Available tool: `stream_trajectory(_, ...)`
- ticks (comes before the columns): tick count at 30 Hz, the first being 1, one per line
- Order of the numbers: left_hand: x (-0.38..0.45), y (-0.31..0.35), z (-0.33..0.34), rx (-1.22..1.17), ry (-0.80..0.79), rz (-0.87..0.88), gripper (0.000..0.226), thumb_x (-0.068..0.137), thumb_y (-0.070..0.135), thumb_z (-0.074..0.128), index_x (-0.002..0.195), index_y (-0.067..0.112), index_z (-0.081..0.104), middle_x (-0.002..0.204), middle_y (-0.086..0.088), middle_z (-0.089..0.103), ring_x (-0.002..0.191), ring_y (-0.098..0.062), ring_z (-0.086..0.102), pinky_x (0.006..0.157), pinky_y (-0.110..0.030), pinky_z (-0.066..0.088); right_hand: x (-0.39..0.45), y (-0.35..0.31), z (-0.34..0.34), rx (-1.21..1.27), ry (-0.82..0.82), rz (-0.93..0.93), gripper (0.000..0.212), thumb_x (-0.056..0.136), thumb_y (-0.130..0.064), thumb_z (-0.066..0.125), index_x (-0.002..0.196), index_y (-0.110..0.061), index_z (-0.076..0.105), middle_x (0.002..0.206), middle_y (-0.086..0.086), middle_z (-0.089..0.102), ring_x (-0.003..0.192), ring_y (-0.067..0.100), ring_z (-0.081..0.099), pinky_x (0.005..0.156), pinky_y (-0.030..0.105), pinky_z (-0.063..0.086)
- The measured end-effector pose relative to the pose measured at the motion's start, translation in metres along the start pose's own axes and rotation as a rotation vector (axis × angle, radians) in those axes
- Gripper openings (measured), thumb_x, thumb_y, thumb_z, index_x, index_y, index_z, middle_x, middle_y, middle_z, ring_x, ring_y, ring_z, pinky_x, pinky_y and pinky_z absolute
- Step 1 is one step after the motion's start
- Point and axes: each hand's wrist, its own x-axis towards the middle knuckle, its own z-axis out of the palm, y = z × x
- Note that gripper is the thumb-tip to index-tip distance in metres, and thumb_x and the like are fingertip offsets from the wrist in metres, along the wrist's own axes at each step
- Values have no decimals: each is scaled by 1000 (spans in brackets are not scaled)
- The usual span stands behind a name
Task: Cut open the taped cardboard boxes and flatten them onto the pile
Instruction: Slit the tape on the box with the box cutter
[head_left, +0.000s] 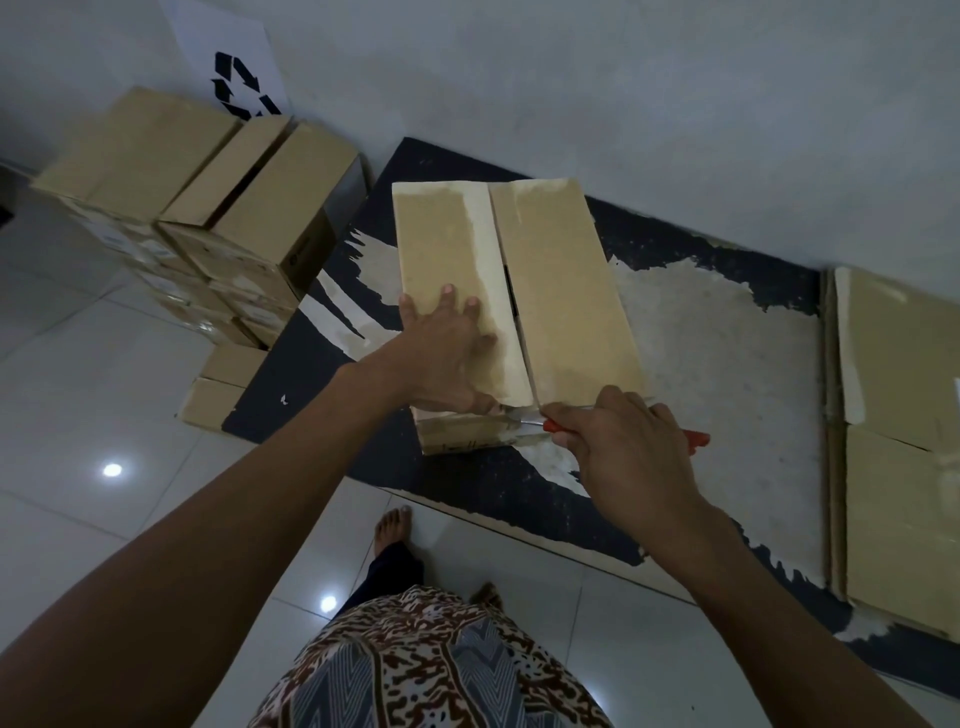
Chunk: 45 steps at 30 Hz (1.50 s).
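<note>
One box (519, 291) under work mid-mat (727, 374): left hand (447, 358) pressed flat, right hand (628, 447) gripping cutter (696, 437) at near seam. Flattened pile (904, 441) right; stacked boxes (208, 218) left remain.

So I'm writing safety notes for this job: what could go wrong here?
The left hand presses the box with its thumb beside the knife tip, so a slip could cut it. The right hand works near the box's front edge; a bare foot stands below.

Dim, soft light; lamp glare on the floor tiles (112, 470); wide-angle bending at edges
</note>
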Motion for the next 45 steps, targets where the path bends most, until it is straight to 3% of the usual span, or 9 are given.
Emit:
stream_trajectory(11, -4, 2, 0, 71, 30, -19, 92, 78, 74, 57, 151, 21, 38, 160, -13, 16, 150, -37, 1, 115, -68, 10, -6, 16, -7, -86, -61, 82, 33, 101, -32, 50, 133, -42, 54, 100, 2, 58, 93, 22, 57, 83, 36, 39)
stream_trajectory(15, 4, 18, 7, -222, 415, -11, 85, 74, 84, 38, 97, 11, 76, 113, -13, 66, 115, -28, 53, 97, -48, 44, -9, 18, -9, -22, -80, 86, 33, 104, -40, 39, 134, -44, 52, 101, 2, 56, 96, 23, 55, 83, 36, 36)
stream_trajectory(17, 17, 37, 8, -324, 474, -168, 60, 92, 62, 47, 81, 8, 69, 99, -13, 60, 105, -29, 50, 93, -47, 46, -12, 18, -5, 12, -44, 85, 33, 103, -39, 43, 133, -41, 56, 98, 4, 56, 93, 25, 55, 79, 37, 36)
stream_trajectory(20, 33, 64, 1, -477, 336, -417, 35, 99, 46, 51, 93, 11, 52, 126, -15, 39, 118, -36, 36, 99, -43, 34, -15, 16, 4, 28, 13, 86, 31, 101, -34, 49, 130, -37, 61, 92, 7, 57, 88, 29, 56, 75, 38, 37)
stream_trajectory(26, 52, 67, -8, -848, 208, -536, 41, 89, 53, 61, 99, 16, 47, 123, -5, 20, 110, -27, 24, 104, -39, 25, -21, 12, 14, -15, 117, 108, 32, 88, -23, 72, 120, -27, 70, 76, 11, 57, 68, 32, 57, 63, 37, 41)
stream_trajectory(29, 51, 62, 1, -952, 314, -519, 27, 88, 49, 64, 91, 23, 59, 119, -1, 21, 117, -26, 25, 110, -41, 25, -20, 9, 14, -74, 119, 126, 35, 80, -21, 80, 114, -26, 72, 72, 11, 56, 63, 31, 56, 60, 34, 39)
stream_trajectory(34, 47, 65, 1, -1172, 400, -533, 31, 84, 39, 74, 72, 24, 51, 121, 2, 30, 121, -24, 28, 114, -42, 25, -29, 11, 9, -128, 78, 180, 49, 68, -14, 87, 113, -24, 72, 75, 13, 59, 66, 31, 58, 62, 37, 45)
stream_trajectory(41, 46, 61, 2, -1290, 432, -568, 40, 73, 37, 78, 55, 23, 45, 102, -6, 52, 117, -28, 33, 109, -45, 30, -29, 12, 10, -116, 149, 141, 45, 74, -13, 84, 116, -21, 71, 78, 16, 61, 70, 33, 60, 66, 42, 48)
stream_trajectory(45, 54, 51, 11, -1359, 425, -510, 44, 44, 55, 79, 46, 25, 46, 106, -17, 65, 114, -35, 53, 104, -47, 43, -31, 8, 15, 8, 225, 118, 32, 89, -24, 70, 121, -25, 68, 79, 11, 59, 69, 30, 57, 65, 39, 46)
